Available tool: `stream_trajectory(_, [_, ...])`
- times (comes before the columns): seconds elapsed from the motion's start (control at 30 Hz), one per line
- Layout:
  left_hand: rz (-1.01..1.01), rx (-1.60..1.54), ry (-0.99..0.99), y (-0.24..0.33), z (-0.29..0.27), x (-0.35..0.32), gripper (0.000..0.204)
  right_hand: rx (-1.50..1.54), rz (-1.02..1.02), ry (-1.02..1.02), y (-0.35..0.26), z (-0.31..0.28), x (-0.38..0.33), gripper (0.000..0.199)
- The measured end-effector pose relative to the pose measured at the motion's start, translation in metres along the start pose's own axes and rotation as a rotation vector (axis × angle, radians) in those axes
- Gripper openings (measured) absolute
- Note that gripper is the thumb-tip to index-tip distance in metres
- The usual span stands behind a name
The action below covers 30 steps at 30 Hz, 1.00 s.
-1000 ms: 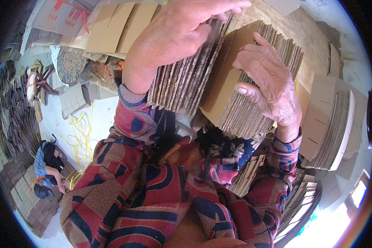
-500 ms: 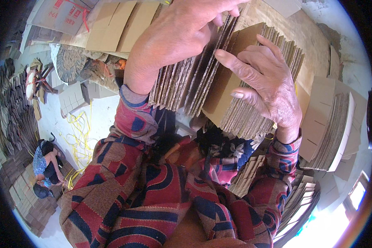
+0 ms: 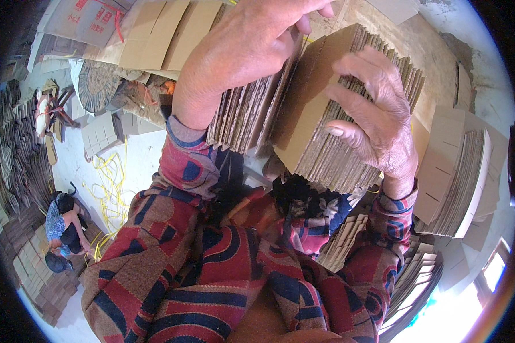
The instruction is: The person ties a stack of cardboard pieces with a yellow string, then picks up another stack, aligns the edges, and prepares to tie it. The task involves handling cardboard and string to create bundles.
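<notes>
Fingers (image 3: pixel 352 103) of the right hand (image 3: pixel 383 111) are spread and loosely bent, the thumb well apart from them, over the corrugated edges of the right cardboard stack (image 3: pixel 335 157); this hand is open, and whether its fingertips touch the edges I cannot tell. The left hand (image 3: pixel 237 48) bends over the top of the left cardboard stack (image 3: pixel 240 117), some fingertips cut off by the upper border, so I cannot tell if it is closed on any sheets. Both stacks stand side by side in front of the person, the right one turning a broad brown face toward the left. Bare wooden surface (image 3: pixel 435 66) shows beyond them. Flat cardboard pieces (image 3: pixel 149 34) lie to the upper left, near a pale box (image 3: pixel 80 26) with red print. Slotted sheets (image 3: pixel 458 177) stand bundled at the right. Yellow strapping (image 3: pixel 111 188) lies tangled on the pale floor (image 3: pixel 146 166), and near it another person (image 3: pixel 66 226) crouches beside stacked cardboard (image 3: pixel 40 280).
</notes>
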State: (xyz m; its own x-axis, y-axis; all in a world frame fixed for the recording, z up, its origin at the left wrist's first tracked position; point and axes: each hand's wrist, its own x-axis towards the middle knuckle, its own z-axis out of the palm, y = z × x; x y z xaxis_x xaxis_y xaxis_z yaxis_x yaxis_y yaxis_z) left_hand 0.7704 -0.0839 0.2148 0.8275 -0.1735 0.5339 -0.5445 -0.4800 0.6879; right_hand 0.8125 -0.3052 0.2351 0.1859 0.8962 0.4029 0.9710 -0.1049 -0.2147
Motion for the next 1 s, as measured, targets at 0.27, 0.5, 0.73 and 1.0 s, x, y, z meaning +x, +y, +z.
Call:
stream_trajectory(0.27, [-0.009,-0.132,0.046,-0.004,-0.002,-0.001,0.073,0.093,0.036,-0.08,0.003,0.005,-0.002,0.05])
stream_trajectory(0.5, [-0.087,-0.081,0.051,0.003,-0.004,0.0,0.071,0.043,0.013,-0.094,0.002,0.006,0.001,0.058])
stream_trajectory(0.73, [-0.11,-0.028,0.057,0.007,-0.006,0.0,0.068,0.033,0.024,-0.109,0.001,0.005,0.003,0.06])
stream_trajectory(1.0, [-0.12,-0.052,0.05,0.003,-0.004,-0.001,0.068,-0.006,0.052,-0.168,-0.003,0.004,0.008,0.059])
